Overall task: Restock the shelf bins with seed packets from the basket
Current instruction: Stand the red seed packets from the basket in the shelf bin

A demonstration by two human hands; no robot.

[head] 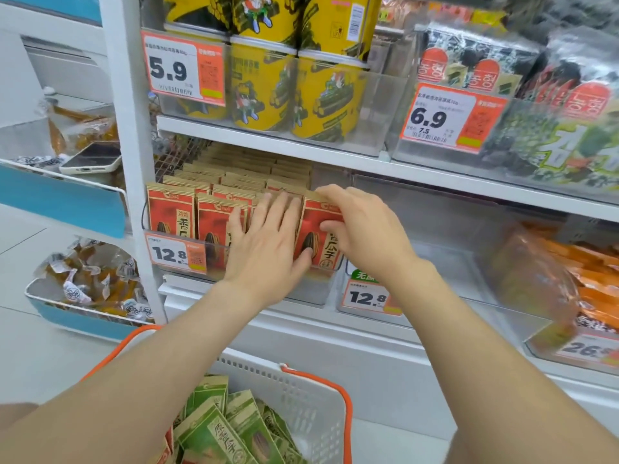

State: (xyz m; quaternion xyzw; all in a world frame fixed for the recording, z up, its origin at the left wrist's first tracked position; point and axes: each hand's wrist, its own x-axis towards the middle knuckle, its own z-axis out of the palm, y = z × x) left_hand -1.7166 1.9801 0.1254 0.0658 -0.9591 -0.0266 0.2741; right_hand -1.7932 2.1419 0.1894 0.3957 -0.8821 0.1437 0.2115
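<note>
Both hands worked one clear bin (pixel 311 289): left hand (pixel 268 249) pressed flat on red packets (pixel 172 212), right hand (pixel 365 229) pinched the front packet (pixel 318 236).

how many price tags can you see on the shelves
5. The 5.9 tag is upper left, the 6.9 tag upper right, one 12.8 tag by the red packets, another 12.8 tag under the right wrist, and a blurred tag far right.
</note>
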